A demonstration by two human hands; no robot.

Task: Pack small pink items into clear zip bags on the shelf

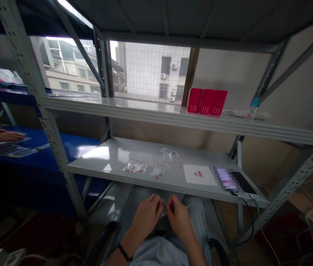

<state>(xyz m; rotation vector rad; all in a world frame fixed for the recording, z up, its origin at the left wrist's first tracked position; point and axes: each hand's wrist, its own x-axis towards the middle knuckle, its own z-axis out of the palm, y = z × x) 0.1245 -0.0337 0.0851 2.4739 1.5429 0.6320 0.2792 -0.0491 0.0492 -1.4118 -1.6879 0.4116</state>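
My left hand (146,215) and my right hand (179,218) are low over my lap, below the shelf's front edge. Between their fingertips they pinch a small clear plastic bag (162,207), partly hidden by my fingers. A dark beaded bracelet (124,252) circles my left wrist. On the white steel shelf (109,155) ahead lie several small clear bags with red contents, the nearest (158,171) just beyond my hands. A white paper sheet with red marks (199,174) lies to their right.
A phone with a censored screen (235,180) sits at the shelf's right edge, its cable hanging down. Three red boxes (207,101) stand on the upper shelf before a window. At left, another person's hand (5,136) rests on plastic packets on a blue shelf.
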